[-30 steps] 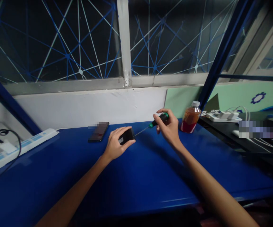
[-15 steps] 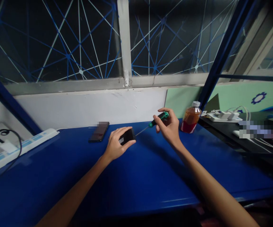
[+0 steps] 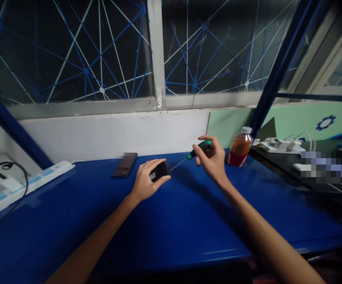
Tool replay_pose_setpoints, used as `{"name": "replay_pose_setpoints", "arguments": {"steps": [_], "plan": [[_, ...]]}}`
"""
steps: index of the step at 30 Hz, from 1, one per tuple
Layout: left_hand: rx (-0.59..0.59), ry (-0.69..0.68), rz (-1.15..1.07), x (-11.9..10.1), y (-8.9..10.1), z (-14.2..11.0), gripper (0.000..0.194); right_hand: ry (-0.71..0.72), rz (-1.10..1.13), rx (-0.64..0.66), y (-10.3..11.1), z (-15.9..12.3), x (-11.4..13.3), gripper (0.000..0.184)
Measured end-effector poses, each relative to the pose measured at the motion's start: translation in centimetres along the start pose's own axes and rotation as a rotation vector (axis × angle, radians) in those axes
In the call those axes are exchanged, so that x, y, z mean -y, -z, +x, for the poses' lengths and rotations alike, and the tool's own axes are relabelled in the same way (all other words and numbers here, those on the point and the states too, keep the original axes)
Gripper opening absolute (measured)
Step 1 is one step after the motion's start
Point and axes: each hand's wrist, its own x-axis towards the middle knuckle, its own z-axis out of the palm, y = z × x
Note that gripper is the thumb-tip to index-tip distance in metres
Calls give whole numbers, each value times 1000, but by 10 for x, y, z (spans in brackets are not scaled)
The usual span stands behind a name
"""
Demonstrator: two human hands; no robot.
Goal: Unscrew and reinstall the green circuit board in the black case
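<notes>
A small black box-like object [image 3: 160,171] with a pale label is gripped between the thumb and fingers of my left hand [image 3: 145,180], just above the blue table [image 3: 171,221]. My right hand [image 3: 213,157] is closed around the green and black handle of a screwdriver [image 3: 201,149]. Its thin metal shaft slants down to the left, and the tip meets the right end of the black object. Whether the tip sits in a screw is too small to tell.
A dark phone [image 3: 125,165] lies left of my hands. A drink bottle [image 3: 240,147] stands behind my right hand. At far left is a white power strip [image 3: 34,185] with a black cable. Another power strip [image 3: 283,146] lies on the dark desk at right, beside a blurred-out patch.
Both hands keep nearly the same pose, with the screwdriver tip still at the black object. The whole view has shifted very slightly.
</notes>
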Motion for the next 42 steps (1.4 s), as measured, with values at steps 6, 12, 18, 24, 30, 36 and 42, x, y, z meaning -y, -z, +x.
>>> {"name": "replay_pose_setpoints", "arguments": {"steps": [6,12,18,24,30,36,42], "plan": [[-2,-14,2,1,-1,0,43,-20,64,70,2,0,-1,27],[1,-15,-1,1,0,0,43,-19,30,22,0,0,0,29],[-8,-20,2,1,0,1,43,-40,60,54,2,1,-1,25],[-6,-23,9,2,-1,0,43,-15,64,41,1,1,-1,27],[-7,-18,10,2,-1,0,43,-20,1,42,2,2,2,29],[-14,-27,-2,3,-1,0,44,-26,85,82,3,2,-1,29],[-11,-16,5,1,0,0,44,-28,-43,-5,1,0,3,30]]}}
